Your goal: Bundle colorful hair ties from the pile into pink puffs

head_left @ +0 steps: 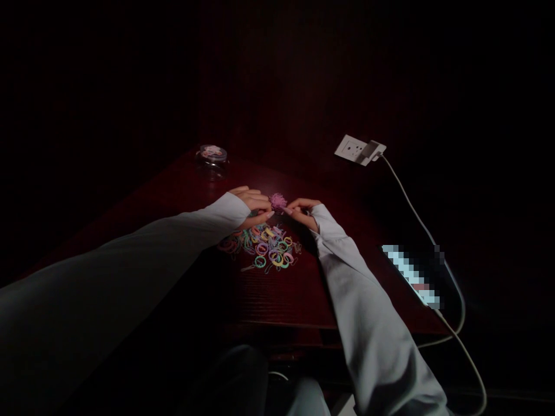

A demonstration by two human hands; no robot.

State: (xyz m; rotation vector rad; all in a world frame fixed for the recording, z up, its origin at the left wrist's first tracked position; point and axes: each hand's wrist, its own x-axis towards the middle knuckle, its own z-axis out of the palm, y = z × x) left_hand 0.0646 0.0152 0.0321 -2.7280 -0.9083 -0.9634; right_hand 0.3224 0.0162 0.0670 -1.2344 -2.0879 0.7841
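A small pink, ruffled bundle (278, 201), perhaps a hair tie, sits between my two hands above the dark red table. My left hand (254, 206) has its thumb and index finger closed at the bundle's left side, the other fingers bent over. From the right, my right hand (304, 212) pinches at its lower right edge. Just below the hands lies a loose pile of colourful hair ties (269, 247), in yellow, green, purple, pink and blue. Dim light hides the finer details of the fingertips.
A clear round jar (212, 163) with a labelled lid stands at the table's back left. On the right lie a phone (411, 277) with a lit, blurred screen and a white cable (407, 196) running from a charger in the wall socket (352, 149). The table's front edge (295, 325) is near me.
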